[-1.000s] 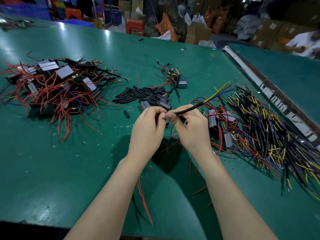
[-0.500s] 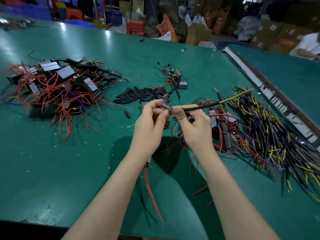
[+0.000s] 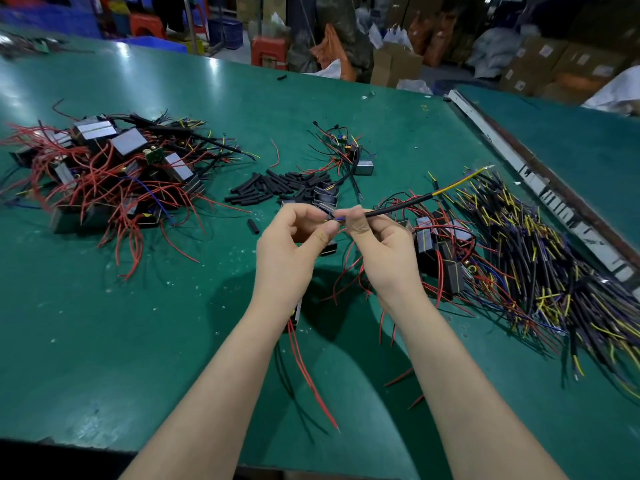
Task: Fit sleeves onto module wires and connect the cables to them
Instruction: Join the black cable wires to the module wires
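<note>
The right hand [image 3: 388, 258] pinches a black-sheathed cable with a bare yellow wire tip [image 3: 408, 205] between thumb and forefinger, over the middle of the green tabletop [image 3: 138, 341]. The left hand [image 3: 294, 247] pinches thin wires at the cable's near end, and red module wires [image 3: 308, 368] hang below its wrist. A heap of short black tube sleeves [image 3: 273, 188] lies just beyond the hands. A heap of cables [image 3: 540, 271] lies toward the right edge.

cable [image 3: 398, 206]: black, yellow tip, slanting up-right from the right hand
module [image 3: 295, 315]: below the left wrist, red wires [image 3: 313, 386] trailing down
sleeves [image 3: 273, 189]: black heap beyond the hands
</note>
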A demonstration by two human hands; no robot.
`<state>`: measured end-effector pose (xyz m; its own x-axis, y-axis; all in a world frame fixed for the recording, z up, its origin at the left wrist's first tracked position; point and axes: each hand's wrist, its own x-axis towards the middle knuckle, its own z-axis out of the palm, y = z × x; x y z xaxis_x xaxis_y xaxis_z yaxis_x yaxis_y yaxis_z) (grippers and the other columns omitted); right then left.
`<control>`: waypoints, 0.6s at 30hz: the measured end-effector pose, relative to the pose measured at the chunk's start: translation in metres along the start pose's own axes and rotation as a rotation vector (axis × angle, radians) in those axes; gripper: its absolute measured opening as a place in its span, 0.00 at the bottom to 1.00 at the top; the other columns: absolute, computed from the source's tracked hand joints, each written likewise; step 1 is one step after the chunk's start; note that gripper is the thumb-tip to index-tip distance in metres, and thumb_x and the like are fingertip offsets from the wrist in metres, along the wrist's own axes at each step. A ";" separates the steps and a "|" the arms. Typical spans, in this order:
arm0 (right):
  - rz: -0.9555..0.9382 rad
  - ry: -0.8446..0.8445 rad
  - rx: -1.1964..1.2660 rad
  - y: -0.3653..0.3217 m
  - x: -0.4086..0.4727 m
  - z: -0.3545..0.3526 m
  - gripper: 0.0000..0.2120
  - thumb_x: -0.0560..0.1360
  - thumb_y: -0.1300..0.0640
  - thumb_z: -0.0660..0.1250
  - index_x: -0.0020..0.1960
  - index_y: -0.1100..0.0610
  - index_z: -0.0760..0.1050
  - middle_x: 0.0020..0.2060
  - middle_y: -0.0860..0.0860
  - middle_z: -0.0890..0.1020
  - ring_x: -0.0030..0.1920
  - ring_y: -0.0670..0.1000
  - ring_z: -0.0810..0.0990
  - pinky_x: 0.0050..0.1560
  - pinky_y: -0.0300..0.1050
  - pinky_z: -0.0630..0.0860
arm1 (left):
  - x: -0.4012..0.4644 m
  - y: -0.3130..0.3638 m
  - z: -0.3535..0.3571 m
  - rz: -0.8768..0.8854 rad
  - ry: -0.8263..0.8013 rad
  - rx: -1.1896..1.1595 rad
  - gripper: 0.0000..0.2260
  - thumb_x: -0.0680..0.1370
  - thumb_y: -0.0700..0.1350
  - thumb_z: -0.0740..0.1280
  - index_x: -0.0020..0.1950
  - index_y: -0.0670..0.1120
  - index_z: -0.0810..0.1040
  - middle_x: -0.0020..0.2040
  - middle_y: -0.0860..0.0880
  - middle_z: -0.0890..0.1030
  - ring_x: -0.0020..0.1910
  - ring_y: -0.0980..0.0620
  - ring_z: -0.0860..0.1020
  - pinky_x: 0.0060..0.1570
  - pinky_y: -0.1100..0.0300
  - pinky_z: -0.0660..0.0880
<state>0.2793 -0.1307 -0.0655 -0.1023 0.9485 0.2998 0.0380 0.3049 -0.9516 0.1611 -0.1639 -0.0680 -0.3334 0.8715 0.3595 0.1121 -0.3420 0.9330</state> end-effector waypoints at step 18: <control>0.052 0.117 -0.071 -0.003 -0.001 0.002 0.20 0.70 0.36 0.63 0.36 0.51 0.80 0.33 0.55 0.75 0.36 0.49 0.71 0.37 0.42 0.68 | -0.001 -0.002 0.005 0.045 -0.095 -0.028 0.06 0.78 0.41 0.66 0.44 0.52 0.77 0.37 0.56 0.79 0.37 0.61 0.75 0.41 0.68 0.71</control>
<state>0.2778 -0.1331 -0.0632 0.0184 0.9655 0.2597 0.1105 0.2562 -0.9603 0.1657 -0.1626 -0.0701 -0.2383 0.8841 0.4019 0.0978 -0.3899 0.9157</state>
